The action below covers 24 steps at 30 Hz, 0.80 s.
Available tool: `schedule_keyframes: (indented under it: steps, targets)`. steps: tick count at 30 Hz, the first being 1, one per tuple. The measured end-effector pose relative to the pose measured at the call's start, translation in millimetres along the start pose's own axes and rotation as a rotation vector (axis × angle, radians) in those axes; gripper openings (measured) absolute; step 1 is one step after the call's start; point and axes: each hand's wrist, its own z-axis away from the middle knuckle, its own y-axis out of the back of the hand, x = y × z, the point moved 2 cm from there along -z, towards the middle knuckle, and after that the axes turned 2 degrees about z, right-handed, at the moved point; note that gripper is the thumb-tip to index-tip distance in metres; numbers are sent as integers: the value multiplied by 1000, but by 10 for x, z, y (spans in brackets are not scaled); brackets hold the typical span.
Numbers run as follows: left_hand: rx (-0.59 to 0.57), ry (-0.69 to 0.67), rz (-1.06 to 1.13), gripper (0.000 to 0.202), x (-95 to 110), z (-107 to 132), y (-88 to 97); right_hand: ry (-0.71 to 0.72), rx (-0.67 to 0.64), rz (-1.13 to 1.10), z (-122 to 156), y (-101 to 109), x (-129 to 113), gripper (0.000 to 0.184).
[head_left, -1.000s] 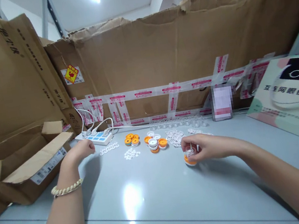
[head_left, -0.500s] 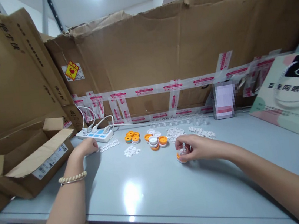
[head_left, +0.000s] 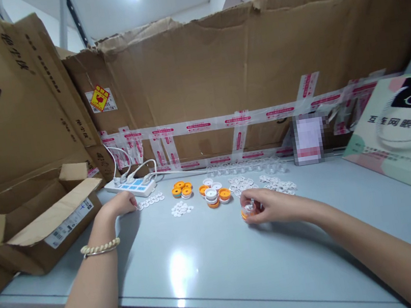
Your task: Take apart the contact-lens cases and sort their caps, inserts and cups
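My right hand (head_left: 265, 204) is closed around a small round piece (head_left: 250, 208), clear plastic above with an orange base, low over the table. My fingers partly cover it. My left hand (head_left: 122, 203) is at the near side of a white power strip, fingers pinched together. Its fingertips meet the left end of a row of small white discs (head_left: 151, 200); what they grip, if anything, is too small to make out. Between the hands are orange and white round caps (head_left: 211, 194), another cluster of orange caps (head_left: 182, 189) and a pile of small white pieces (head_left: 182, 209).
White ring-like parts (head_left: 277, 184) are heaped behind my right hand. Clear plastic cups (head_left: 246, 167) line the table's back, before a tall cardboard sheet (head_left: 193, 73). The power strip (head_left: 131, 186) and an open carton (head_left: 34, 226) are left; a printed box (head_left: 400, 140) stands right.
My right hand has shifted slightly up and left with the round piece, and the clear part now looks tilted differently. My left fingertips have edged toward the row's left end.
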Motion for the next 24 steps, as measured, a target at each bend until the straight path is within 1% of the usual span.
schedule_keyframes:
  steps: [8, 16, 24]
  targets:
    - [-5, 4, -24, 26, -14, -21, -11, -14, -26, -43, 7, 1, -12, 20]
    - [-1, 16, -30, 24, -49, -46, -29, -7, -32, -42, 17, 5, -1, 20]
    - [-13, 32, -29, 23, -8, -14, -8, -20, -36, -66, 10, -8, 20, 20]
